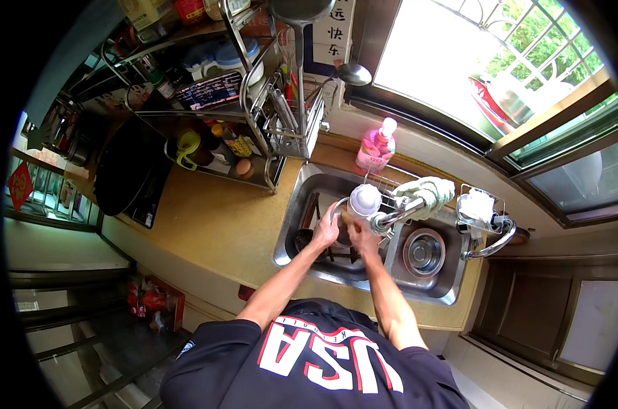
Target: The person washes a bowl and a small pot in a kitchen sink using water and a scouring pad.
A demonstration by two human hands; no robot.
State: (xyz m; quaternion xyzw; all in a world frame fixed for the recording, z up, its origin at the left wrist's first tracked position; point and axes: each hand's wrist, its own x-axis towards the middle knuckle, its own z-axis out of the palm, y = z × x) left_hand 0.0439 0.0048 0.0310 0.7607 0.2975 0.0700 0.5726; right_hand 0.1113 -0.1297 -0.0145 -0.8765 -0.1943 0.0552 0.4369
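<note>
Both hands are over the left basin of a steel double sink, below a white tap-mounted filter. My left hand grips the side of a round bowl-like vessel with a pale shiny rim. My right hand reaches to the vessel's inside or near wall, with its fingers bent. A small yellowish-brown patch shows by those fingers; whether it is a scrubber in the hand cannot be made out. The filter and tap hide part of the vessel. A dark ladle-like utensil and dark sticks lie in the basin below.
A steel bowl sits in the right basin. Behind the sink stands a pink pump bottle. A cloth hangs over the tap pipe. To the left are a metal rack with utensils and a black wok.
</note>
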